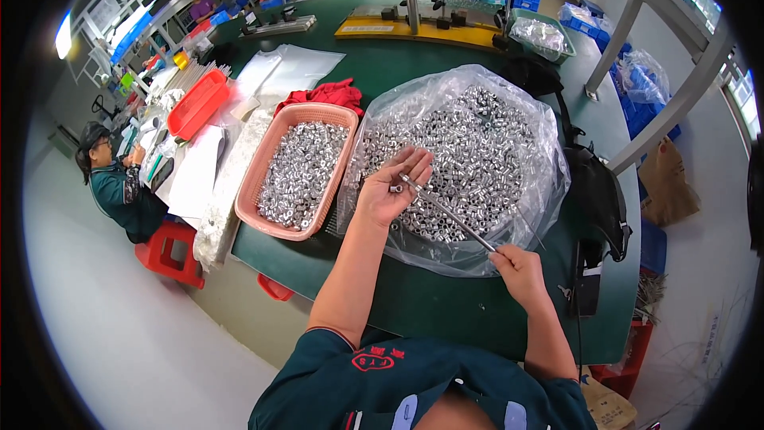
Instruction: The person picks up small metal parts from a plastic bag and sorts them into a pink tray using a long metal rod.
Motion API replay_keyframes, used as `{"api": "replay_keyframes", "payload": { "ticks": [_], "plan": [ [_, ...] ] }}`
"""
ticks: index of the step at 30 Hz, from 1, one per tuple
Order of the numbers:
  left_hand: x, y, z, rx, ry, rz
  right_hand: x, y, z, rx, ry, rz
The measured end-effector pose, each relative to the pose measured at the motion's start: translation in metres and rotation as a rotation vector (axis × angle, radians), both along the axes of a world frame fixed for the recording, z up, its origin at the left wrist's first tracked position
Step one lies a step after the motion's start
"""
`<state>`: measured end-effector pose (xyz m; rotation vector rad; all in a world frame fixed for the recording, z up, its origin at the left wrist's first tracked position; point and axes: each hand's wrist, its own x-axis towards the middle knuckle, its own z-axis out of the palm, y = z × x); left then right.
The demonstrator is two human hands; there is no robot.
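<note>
My left hand (pixel 394 183) is turned palm up over the clear plastic bag (pixel 549 191), fingers partly extended, with a small silver metal sleeve (pixel 395 189) lying in it. My right hand (pixel 521 275) is closed around the near end of a thin metal rod (pixel 454 217). The rod slants up and leftward, its far tip at the fingers of my left hand. Beneath both hands, the open bag holds a heap of loose metal sleeves (pixel 477 151). To the left, a pink plastic basket (pixel 247 191) contains many similar sleeves.
A red cloth (pixel 338 95) lies behind the basket, beside clear plastic sheets (pixel 306 64). A black bag (pixel 597 199) lies to the right on the green table (pixel 446 310). A yellow-based fixture (pixel 366 28) stands at the back. A co-worker (pixel 127 183) sits at far left.
</note>
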<state>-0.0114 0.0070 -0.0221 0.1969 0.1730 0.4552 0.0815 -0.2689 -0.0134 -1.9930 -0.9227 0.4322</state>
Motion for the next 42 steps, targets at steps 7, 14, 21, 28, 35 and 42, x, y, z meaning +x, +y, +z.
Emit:
{"api": "replay_keyframes", "payload": {
  "ticks": [7, 14, 21, 28, 35, 42],
  "plan": [
    [-0.007, 0.008, 0.004, 0.024, 0.019, 0.031, 0.001, -0.002, 0.009, 0.026, 0.062, 0.014],
    [-0.008, 0.011, -0.001, 0.180, 0.063, 0.063, -0.001, -0.003, 0.011, -0.022, 0.031, 0.068],
    [-0.009, 0.015, -0.009, 0.195, 0.016, 0.074, -0.004, -0.002, 0.022, -0.120, -0.056, 0.052],
    [-0.004, 0.007, -0.011, 0.275, 0.107, -0.046, -0.005, -0.001, 0.021, -0.119, -0.110, 0.045],
    [-0.008, 0.017, -0.018, 0.017, -0.115, -0.148, 0.003, -0.003, 0.011, -0.101, -0.009, 0.073],
    [-0.011, 0.017, -0.013, 0.103, -0.034, -0.187, 0.004, -0.003, 0.010, -0.081, -0.004, 0.082]
  ]
}}
